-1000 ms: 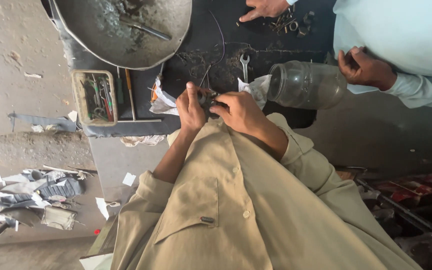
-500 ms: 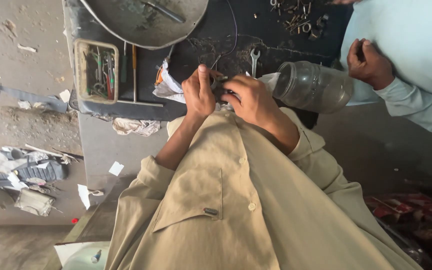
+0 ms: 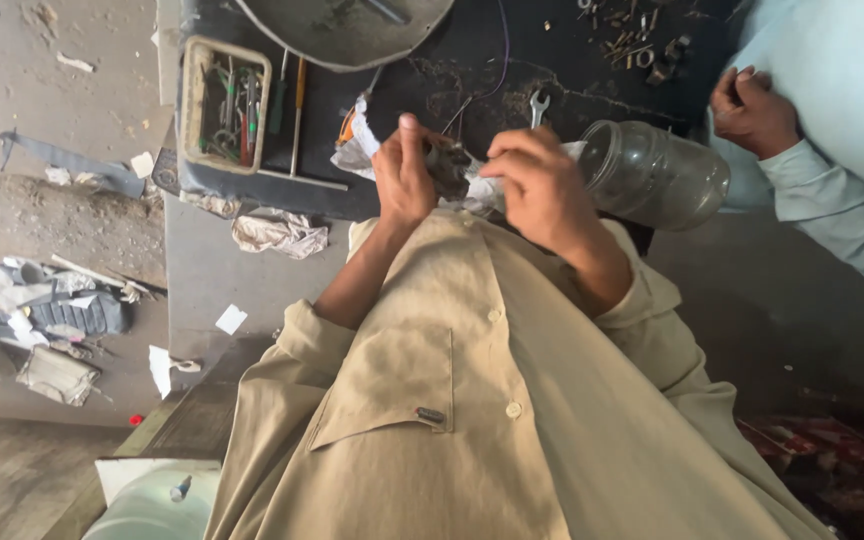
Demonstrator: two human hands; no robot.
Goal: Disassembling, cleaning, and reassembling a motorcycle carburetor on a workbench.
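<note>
Dark workbench: both hands grip a small metal part

Dark workbench, dusty concrete floor w/ scraps

- The left hand and right hand drew slightly apart, so the small dark part showed between them.
- The co-worker's hand came off the glass jar.
</note>
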